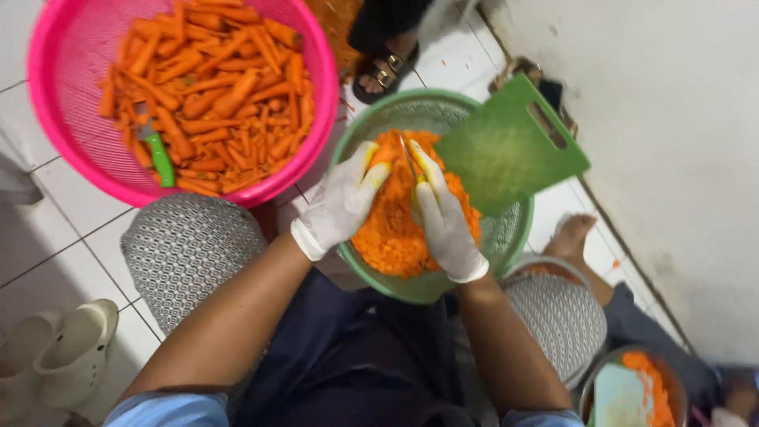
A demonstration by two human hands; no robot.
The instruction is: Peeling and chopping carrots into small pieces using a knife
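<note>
Down at the far left, a pair of white clogs (59, 348) sits on the tiled floor (47, 237). Above them stands a pink basket (59, 119) heaped with peeled carrots (213, 87), and a green-handled peeler (156, 150) lies among them near the basket's left side. Just below the basket is the person's knee in patterned grey cloth (186, 253).

The left hand (340, 202), in a white glove, reaches in over the near rim of a green colander (506, 237) that sits between the knees. Its fingers are clamped on a short carrot piece (383, 152), held above the pile. The colander is well filled with chopped carrot (391, 233), bright orange and cut small.

The right hand (443, 217), also gloved, is just beside the left, the two nearly touching over the pile. Its fingers are closed round a small knife (407, 158), whose thin blade points up against the carrot piece.

A green cutting board (506, 146) leans tilted on the colander's far right rim, handle slot toward the wall (672, 158). Beyond the colander, a sandalled foot (383, 67) of another person stands on the floor. To the right a bare foot (571, 233) rests near the wall, and at the lower right a metal bowl (672, 379) holds more chopped carrot with a pale board (621, 395) lying in it.
</note>
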